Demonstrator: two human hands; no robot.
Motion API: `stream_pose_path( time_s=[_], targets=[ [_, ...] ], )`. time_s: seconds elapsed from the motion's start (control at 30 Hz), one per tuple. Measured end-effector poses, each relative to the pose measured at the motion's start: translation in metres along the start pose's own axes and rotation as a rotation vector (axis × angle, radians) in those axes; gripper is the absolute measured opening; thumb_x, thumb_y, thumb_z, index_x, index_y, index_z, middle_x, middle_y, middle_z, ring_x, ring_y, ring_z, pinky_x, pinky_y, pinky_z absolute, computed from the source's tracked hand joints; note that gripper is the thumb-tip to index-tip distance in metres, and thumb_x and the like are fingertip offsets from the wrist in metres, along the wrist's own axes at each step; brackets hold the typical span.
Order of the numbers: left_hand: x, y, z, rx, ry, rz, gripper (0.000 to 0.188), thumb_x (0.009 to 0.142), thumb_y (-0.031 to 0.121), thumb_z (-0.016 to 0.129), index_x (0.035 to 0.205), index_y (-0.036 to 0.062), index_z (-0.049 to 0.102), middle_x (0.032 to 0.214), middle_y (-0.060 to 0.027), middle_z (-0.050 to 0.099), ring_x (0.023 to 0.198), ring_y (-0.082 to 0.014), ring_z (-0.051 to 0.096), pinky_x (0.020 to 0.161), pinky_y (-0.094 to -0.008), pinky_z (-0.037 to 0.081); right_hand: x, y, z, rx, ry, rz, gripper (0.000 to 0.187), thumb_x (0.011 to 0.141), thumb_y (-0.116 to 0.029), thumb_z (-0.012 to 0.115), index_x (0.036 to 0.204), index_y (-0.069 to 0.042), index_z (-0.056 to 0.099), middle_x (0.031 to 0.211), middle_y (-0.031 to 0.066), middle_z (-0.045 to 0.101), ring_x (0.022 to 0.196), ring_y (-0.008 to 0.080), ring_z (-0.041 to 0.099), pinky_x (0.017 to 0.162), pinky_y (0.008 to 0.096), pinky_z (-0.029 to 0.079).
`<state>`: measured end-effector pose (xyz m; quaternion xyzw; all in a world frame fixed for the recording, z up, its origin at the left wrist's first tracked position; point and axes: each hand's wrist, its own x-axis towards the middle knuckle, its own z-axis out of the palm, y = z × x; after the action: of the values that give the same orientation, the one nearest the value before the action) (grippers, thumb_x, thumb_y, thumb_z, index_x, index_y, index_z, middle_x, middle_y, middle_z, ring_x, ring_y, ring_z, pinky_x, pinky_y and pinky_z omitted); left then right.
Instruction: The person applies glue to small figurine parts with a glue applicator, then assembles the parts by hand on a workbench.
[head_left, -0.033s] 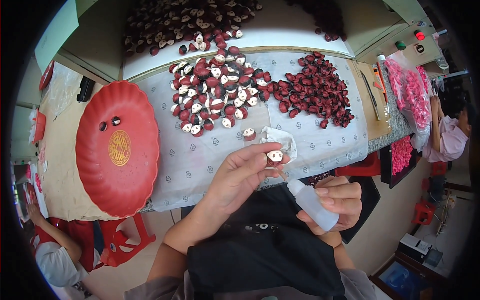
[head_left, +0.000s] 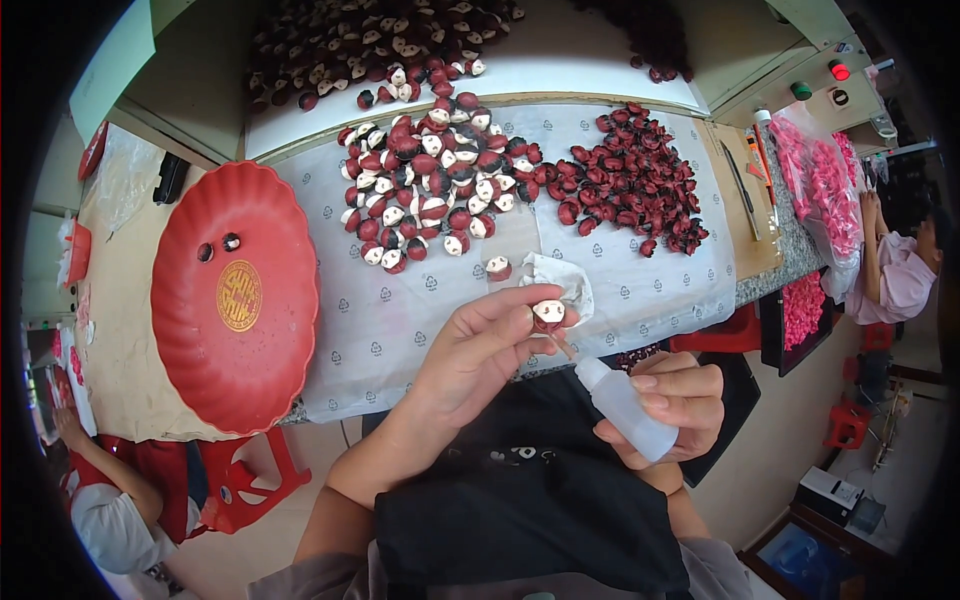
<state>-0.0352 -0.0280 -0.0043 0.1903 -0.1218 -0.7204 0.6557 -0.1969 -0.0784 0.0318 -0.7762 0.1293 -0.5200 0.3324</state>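
My left hand (head_left: 478,352) pinches a small doll head (head_left: 548,311) with a white face and dark red sides between thumb and fingers. My right hand (head_left: 672,405) is wrapped round a translucent white squeeze bottle (head_left: 628,415). The bottle's thin nozzle (head_left: 565,347) points up at the underside of the head, close to my left fingertips; whether it touches cannot be told. Just beyond my left hand, a single similar head (head_left: 497,267) lies beside a crumpled white cloth (head_left: 560,275). Farther back is a pile of such heads (head_left: 430,185), with dark red and black pieces (head_left: 630,175) heaped to its right.
A red scalloped tray (head_left: 235,370) at left holds two small pieces. More heads fill the booth (head_left: 390,35) behind. A pen-like tool (head_left: 740,180) lies at right near a bag of pink pieces (head_left: 820,180). Co-workers (head_left: 120,520) sit at both sides.
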Motion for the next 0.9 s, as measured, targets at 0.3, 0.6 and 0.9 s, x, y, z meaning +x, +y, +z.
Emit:
stream_pose_path(
  time_s=[0.3, 0.6, 0.9],
  targets=[
    [-0.0005, -0.0006, -0.0023, -0.014, 0.019, -0.005, 0.03, 0.082, 0.016, 0.048, 0.108, -0.0002, 0.049, 0.098, -0.0124, 0.056, 0.089, -0.0151, 0.052, 0.075, -0.0266, 0.041, -0.0008, -0.0003, -0.0011, -0.034, 0.003, 0.006, 0.042, 0.057, -0.01, 0.075, 0.088, -0.004, 0.048, 0.08, 0.0079, 0.047, 0.057, 0.0132, 0.047, 0.051, 0.0228, 0.042],
    [-0.0008, 0.0007, -0.0041, -0.001, 0.029, -0.002, 0.03, 0.082, 0.016, 0.048, 0.108, 0.0003, 0.049, 0.098, -0.013, 0.056, 0.089, -0.015, 0.052, 0.076, -0.0265, 0.041, -0.001, -0.0006, -0.0013, -0.05, 0.023, 0.064, 0.051, 0.047, -0.005, 0.079, 0.089, -0.007, 0.049, 0.084, 0.0081, 0.05, 0.062, 0.0179, 0.053, 0.052, 0.0261, 0.045],
    [0.0004, -0.0017, -0.0033, -0.019, 0.049, 0.021, 0.032, 0.082, 0.016, 0.049, 0.11, -0.0004, 0.046, 0.099, -0.0141, 0.055, 0.089, -0.0179, 0.053, 0.078, -0.0289, 0.041, 0.0019, -0.0009, -0.0096, -0.082, -0.011, 0.096, 0.044, 0.057, -0.012, 0.075, 0.089, -0.008, 0.045, 0.083, 0.007, 0.048, 0.065, 0.0156, 0.05, 0.058, 0.0253, 0.043]
  ],
)
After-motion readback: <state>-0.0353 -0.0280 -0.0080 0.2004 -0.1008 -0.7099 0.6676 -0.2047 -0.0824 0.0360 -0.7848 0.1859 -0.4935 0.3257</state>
